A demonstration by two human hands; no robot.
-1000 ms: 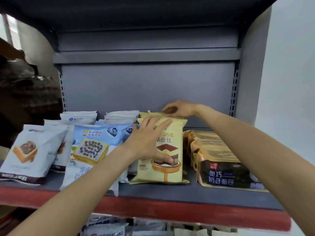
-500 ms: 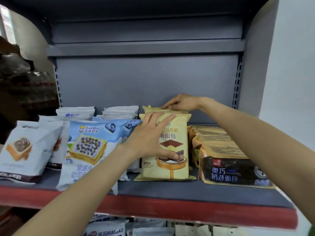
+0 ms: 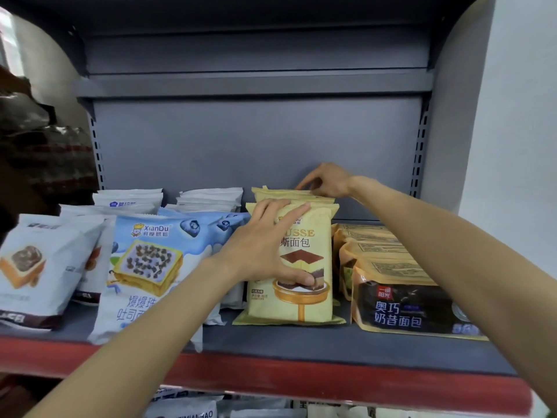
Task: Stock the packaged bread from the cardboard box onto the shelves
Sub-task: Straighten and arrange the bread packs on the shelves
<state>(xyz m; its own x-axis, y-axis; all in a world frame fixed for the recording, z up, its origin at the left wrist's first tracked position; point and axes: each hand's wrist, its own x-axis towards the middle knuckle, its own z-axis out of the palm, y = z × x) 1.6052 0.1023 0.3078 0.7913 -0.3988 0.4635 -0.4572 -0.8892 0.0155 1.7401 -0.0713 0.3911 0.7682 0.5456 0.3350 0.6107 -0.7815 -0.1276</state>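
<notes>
A row of yellow mousse bread packets (image 3: pixel 304 297) stands upright mid-shelf on the grey shelf (image 3: pixel 301 339). My left hand (image 3: pixel 265 245) lies spread on the front packet's face, fingers straight over its top left corner and thumb across the printed cake. My right hand (image 3: pixel 325 181) reaches to the back of the row and pinches the top seam of a rear yellow packet (image 3: pixel 280 193). The cardboard box is out of view.
Left of the yellow row stand a blue XianDu toast packet (image 3: pixel 150 260), white packets (image 3: pixel 33 267) and white stacks behind (image 3: pixel 211 197). Orange-and-black packets (image 3: pixel 401 300) lie to the right. The shelf has a red front edge (image 3: pixel 301 378); more packets (image 3: pixel 187 408) sit below.
Both hands stay on the yellow packets. My right hand's fingers have drawn together on the rear packet's top seam. The view has shifted slightly.
</notes>
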